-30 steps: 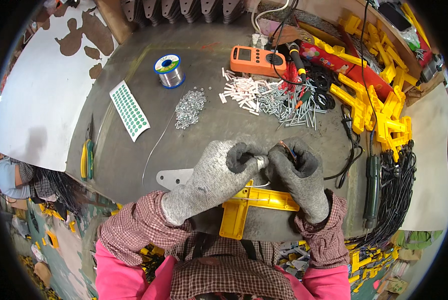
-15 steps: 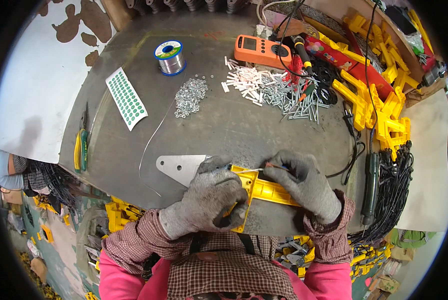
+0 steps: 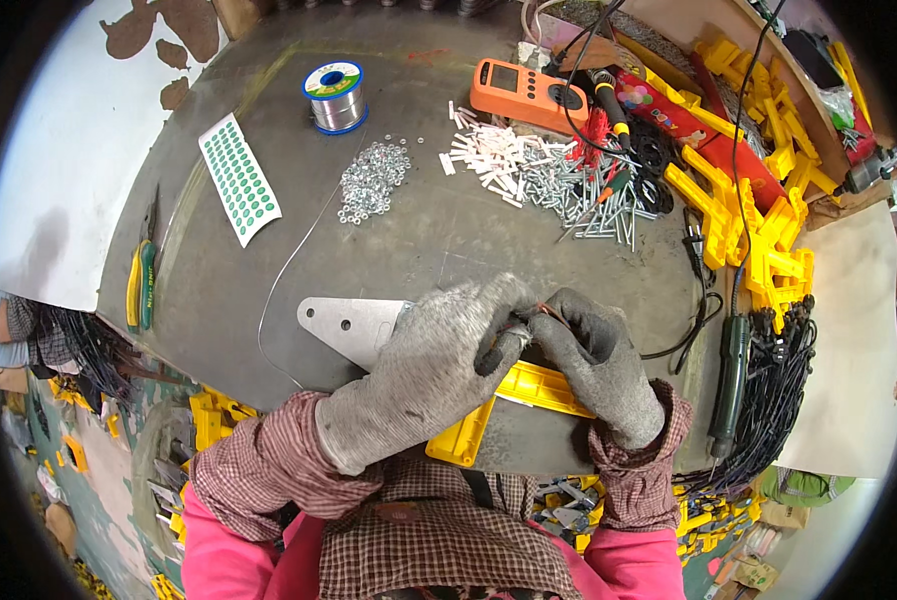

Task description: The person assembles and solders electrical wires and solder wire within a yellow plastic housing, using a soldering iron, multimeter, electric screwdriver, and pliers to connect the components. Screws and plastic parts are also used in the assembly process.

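Observation:
Both of my hands wear grey work gloves and meet above a yellow plastic part point(image 3: 544, 388). With its thumb and fingers pinched, my left hand point(image 3: 434, 345) holds a thin wire point(image 3: 551, 312). My right hand point(image 3: 604, 365) pinches the same wire from the other side, and a reddish bit shows between the fingertips. The glove fingers hide most of it. Below my hands, the yellow part lies at the bench's near edge. A flat grey metal plate with holes point(image 3: 349, 328) sticks out to the left, partly under my left hand.
Farther back are a solder spool point(image 3: 337, 105), metal nuts point(image 3: 374, 180), screws point(image 3: 614, 215), white sleeves point(image 3: 484, 155) and an orange multimeter point(image 3: 529, 95). Pliers point(image 3: 142, 280) and a green-dotted sticker sheet point(image 3: 239, 180) lie left. An electric screwdriver point(image 3: 734, 385), black cables point(image 3: 774, 400) and yellow parts point(image 3: 769, 245) are right.
My left hand has moved off the yellow part, up and right to the right hand's fingertips, and now pinches the wire there. My right hand has shifted slightly left.

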The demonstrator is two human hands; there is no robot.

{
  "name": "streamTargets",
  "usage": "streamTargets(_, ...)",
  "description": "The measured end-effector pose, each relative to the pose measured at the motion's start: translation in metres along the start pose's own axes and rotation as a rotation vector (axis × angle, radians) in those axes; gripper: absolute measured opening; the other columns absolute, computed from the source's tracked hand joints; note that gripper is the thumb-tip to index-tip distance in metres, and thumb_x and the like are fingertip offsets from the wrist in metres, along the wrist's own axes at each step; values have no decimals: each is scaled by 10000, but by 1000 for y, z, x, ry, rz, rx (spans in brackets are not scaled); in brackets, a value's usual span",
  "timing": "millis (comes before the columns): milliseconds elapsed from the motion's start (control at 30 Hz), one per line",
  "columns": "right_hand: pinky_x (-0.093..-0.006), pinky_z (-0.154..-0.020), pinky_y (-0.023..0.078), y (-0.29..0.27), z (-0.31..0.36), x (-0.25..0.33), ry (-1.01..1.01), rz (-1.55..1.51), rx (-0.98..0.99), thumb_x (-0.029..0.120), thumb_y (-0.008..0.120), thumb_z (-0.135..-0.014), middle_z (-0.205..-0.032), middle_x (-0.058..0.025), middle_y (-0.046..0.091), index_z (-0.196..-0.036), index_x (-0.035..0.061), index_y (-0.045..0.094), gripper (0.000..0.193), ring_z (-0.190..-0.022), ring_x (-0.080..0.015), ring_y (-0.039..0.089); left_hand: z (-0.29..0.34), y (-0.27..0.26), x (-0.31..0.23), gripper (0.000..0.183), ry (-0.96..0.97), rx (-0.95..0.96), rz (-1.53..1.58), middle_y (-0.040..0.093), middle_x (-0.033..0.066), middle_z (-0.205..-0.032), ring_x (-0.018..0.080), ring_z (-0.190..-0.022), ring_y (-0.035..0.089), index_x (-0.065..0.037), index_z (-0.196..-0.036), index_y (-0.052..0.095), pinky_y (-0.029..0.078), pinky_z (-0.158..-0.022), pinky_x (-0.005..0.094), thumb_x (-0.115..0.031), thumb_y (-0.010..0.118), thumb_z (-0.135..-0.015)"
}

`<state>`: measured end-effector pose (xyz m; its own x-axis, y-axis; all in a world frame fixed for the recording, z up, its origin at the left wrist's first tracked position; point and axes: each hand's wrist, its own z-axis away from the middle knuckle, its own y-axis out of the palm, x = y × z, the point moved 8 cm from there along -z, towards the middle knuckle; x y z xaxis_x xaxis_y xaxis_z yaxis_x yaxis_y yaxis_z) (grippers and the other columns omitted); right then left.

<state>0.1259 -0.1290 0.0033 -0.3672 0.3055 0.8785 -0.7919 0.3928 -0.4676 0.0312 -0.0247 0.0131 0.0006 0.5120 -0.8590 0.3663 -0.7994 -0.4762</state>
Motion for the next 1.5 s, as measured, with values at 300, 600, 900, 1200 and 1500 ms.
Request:
streamTargets(300, -208, -629, 438, 8, -5, -18, 178, -549, 53, 186, 548, -1002, -885, -11, 602, -1096, 8, 576, 203, -702, -51, 534, 0, -5, 14, 183, -85, 32, 465, 554, 171, -1245, 222, -1120, 585, 0, -1012, 634, 489, -944, 343, -102, 692, -872)
streamTargets(600, -200, -658, 470, 9, -3, -10, 119, -499, 58, 147, 602, -971, -894, -20, 615, -1020, 14, 573, 145, -728, -56, 573, -1, -7, 15, 181, -154, 50, 543, 618, 142, -1135, 194, -1037, 614, -12, -1024, 649, 497, -907, 327, -109, 686, -876)
streamTargets(900, -197, -638, 454, 5, -2, -15, 223, -707, 13, 215, 538, -998, -850, -32, 612, -1032, 32, 533, 186, -719, -65, 570, 4, -3, 17, 131, -93, 36, 531, 659, 66, -954, 141, -928, 637, 2, -1004, 653, 503, -850, 285, -15, 616, -880)
streamTargets(1200, -212, -710, 455, 5, -7, -15, 205, -539, 15, 205, 647, -948, -903, 1, 626, -1035, 21, 628, 204, -816, -44, 548, 6, -5, 23, 144, -118, -12, 563, 662, 78, -993, 163, -968, 633, -11, -1014, 641, 491, -887, 297, -45, 637, -874)
streamTargets(1500, -228, -762, 452, 3, -6, -1, 40, -347, 59, 193, 655, -934, -910, 9, 613, -1013, 31, 620, 183, -855, -51, 539, 6, 2, 24, 213, -257, 86, 654, 645, 98, -1065, 161, -1003, 628, 9, -1075, 614, 507, -906, 304, -75, 673, -888)
